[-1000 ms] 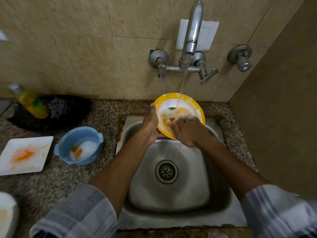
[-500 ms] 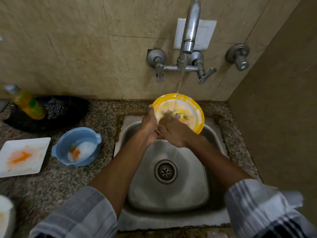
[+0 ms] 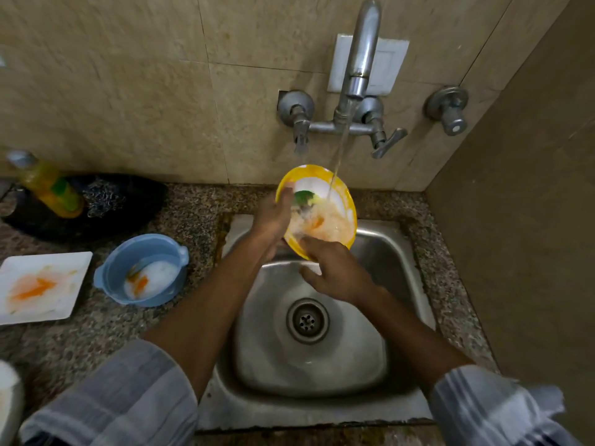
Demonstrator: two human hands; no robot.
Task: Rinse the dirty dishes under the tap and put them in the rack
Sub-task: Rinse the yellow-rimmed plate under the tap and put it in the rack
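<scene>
A yellow-rimmed plate (image 3: 341,201) with orange and green food smears is tilted over the steel sink (image 3: 396,252). Water from the tap (image 3: 359,59) runs onto its white middle. My left hand (image 3: 273,220) grips the plate's left rim, thumb over the edge. Just below the plate's lower rim, my right hand (image 3: 338,272) hovers with relaxed fingers and holds nothing. A blue bowl (image 3: 145,268) with white and orange residue and a stained white square plate (image 3: 42,286) stand on the counter to the left.
A yellow soap bottle (image 3: 51,188) and a steel scrubber (image 3: 103,196) sit in a black tray (image 3: 135,214) at the back left. A wall (image 3: 515,220) closes the right side. Part of a pale dish (image 3: 8,400) shows at the bottom left. No rack is in view.
My right hand has come off the plate's face and dropped below its lower rim. The plate has tilted more upright under the stream.
</scene>
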